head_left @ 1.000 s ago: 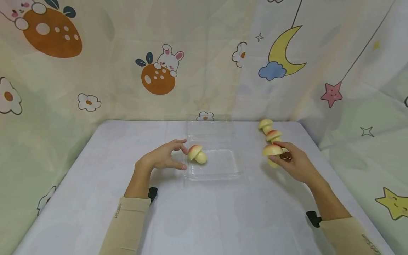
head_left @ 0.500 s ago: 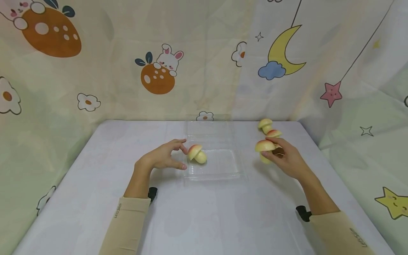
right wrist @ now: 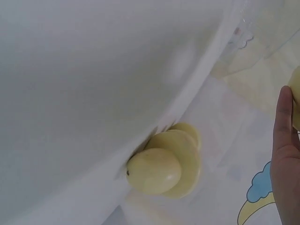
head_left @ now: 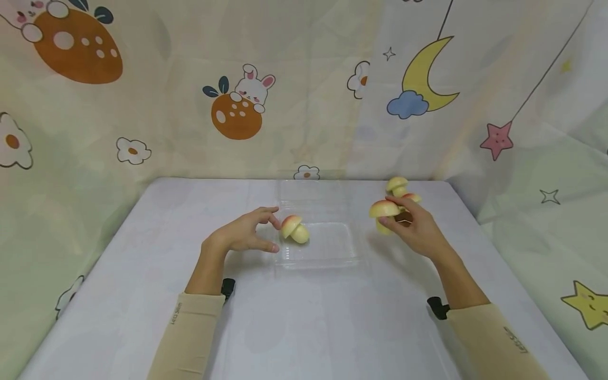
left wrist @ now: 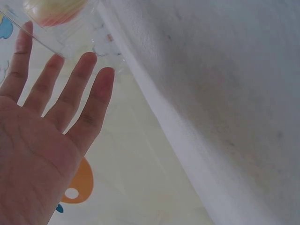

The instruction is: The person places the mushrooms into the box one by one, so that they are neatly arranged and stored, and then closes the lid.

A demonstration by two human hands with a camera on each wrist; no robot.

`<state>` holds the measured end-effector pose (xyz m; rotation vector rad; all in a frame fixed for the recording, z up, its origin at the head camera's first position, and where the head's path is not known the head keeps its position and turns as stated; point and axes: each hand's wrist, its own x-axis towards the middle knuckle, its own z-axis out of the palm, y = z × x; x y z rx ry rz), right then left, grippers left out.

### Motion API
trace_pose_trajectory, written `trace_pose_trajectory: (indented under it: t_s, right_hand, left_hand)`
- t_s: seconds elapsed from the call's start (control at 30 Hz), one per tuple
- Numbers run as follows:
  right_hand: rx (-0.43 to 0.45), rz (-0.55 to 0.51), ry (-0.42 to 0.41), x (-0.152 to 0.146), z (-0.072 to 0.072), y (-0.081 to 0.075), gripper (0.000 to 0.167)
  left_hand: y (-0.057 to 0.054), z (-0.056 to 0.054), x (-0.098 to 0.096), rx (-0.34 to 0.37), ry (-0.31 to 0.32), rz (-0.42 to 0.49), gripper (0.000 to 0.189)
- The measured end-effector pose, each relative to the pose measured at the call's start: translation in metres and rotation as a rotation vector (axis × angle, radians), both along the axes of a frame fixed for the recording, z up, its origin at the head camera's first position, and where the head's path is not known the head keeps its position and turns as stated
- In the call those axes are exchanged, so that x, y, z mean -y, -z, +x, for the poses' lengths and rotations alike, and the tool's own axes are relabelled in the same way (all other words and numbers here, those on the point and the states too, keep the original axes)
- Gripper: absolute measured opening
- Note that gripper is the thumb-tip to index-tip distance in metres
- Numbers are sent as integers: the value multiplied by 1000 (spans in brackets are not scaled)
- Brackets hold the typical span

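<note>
I see a toy mushroom (head_left: 383, 214) with a red-tinged yellow cap and pale stem, lifted clear of the table, cap uppermost, just right of the clear plastic tray (head_left: 328, 257). I note a second, matching mushroom (head_left: 294, 230) lying tilted inside that tray at its left end, cap toward the left wall.

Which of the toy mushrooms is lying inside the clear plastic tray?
The mushroom by the left hand, at the left edge of the clear tray. Another mushroom is in the right hand; two more stand on the table behind.
</note>
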<state>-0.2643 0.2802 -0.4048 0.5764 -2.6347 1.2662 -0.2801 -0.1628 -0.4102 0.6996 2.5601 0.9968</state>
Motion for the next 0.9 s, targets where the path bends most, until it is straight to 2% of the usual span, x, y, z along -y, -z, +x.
trace_pose_trajectory:
  t_s: [0.37, 0.6, 0.9]
  right_hand:
    - [90, -55, -28, 20, -6, 0, 61]
    - [69, -100, -63, 37, -9, 4, 59]
    - [102, -48, -65, 56, -12, 2, 59]
  left_hand:
    - [1, -1, 0, -1, -3, -3, 55]
    - [1, -1, 1, -11, 5, -2, 57]
    - [3, 0, 1, -12, 4, 15, 56]
